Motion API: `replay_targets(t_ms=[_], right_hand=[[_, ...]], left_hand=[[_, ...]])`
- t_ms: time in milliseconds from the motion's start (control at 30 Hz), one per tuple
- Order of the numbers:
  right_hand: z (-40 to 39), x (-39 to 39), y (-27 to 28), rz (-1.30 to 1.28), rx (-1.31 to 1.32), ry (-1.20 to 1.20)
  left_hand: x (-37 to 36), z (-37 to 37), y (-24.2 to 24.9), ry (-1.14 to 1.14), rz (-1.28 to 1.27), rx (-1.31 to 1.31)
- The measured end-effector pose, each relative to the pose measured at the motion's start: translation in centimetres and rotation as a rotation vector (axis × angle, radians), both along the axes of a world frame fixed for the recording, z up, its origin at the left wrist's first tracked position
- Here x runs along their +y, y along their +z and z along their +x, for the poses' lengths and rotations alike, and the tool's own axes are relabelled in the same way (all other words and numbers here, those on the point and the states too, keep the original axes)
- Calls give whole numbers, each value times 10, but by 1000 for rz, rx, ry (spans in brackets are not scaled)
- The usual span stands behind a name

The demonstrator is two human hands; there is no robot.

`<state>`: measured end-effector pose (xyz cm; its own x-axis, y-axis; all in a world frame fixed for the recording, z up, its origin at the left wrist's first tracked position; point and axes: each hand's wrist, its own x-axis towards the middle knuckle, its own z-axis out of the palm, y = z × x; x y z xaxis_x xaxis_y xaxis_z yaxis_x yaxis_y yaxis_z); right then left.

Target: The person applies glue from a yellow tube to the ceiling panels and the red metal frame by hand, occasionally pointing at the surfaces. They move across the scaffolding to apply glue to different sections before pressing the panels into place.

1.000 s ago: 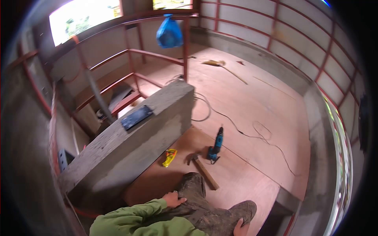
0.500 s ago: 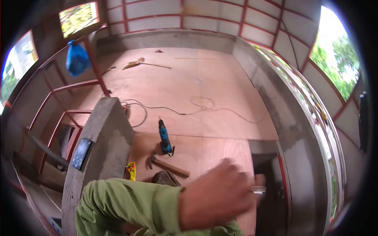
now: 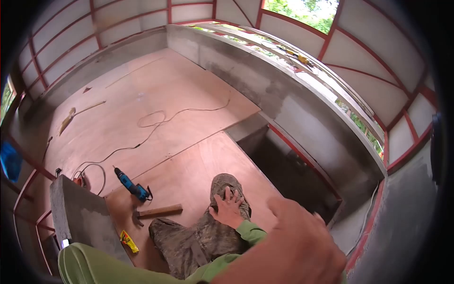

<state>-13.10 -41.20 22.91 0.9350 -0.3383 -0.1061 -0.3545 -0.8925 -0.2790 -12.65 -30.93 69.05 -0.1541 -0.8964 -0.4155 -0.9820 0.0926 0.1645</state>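
Observation:
My right hand [image 3: 229, 208] lies with its fingers spread on the knee of my camouflage trousers [image 3: 203, 236]. Close to the camera, my left hand [image 3: 293, 241] reaches across from the left in a green sleeve [image 3: 99, 267]. Its fingers look curled, but the back of the hand hides what they hold, if anything. Left of my knees, a hammer [image 3: 161, 211] with a wooden handle lies on the plywood floor [image 3: 189, 165]. Beyond it is a blue and black cordless drill [image 3: 131, 183]. A yellow packet [image 3: 128, 241] lies beside my left leg.
A low concrete wall [image 3: 80, 213] stands at the left. On the right, a dark opening [image 3: 288, 163] with a red edge drops beside the plywood. A cable [image 3: 118, 150] runs over the floor, and a brush-like tool [image 3: 71, 118] lies farther back. A blue bag [image 3: 9, 161] hangs at far left.
The view has swung to the right, so the drill and hammer appear farther left. My left hand is nearer the camera and lower right. My right hand has come into view on the knee.

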Motion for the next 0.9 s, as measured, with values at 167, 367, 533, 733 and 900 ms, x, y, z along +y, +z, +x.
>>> replay_targets(t_ms=[167, 367, 533, 733, 900], right_hand=[[-4, -9, -15, -59, 5, 28], [-21, -10, -2, 552, -522, 49], [-10, -10, -11, 55, -141, 37], [-8, -8, -7, 65, -56, 35], [-6, -6, -6, 116, -82, 22]], left_hand=[[4, -47, -26, 218, -12, -612], [50, 26, -100, 467, -883, -147], [111, 75, -274, 987, -663, -60], [191, 31, -475, 1628, -201, -149], [191, 4, -500, 1852, -415, 170]])
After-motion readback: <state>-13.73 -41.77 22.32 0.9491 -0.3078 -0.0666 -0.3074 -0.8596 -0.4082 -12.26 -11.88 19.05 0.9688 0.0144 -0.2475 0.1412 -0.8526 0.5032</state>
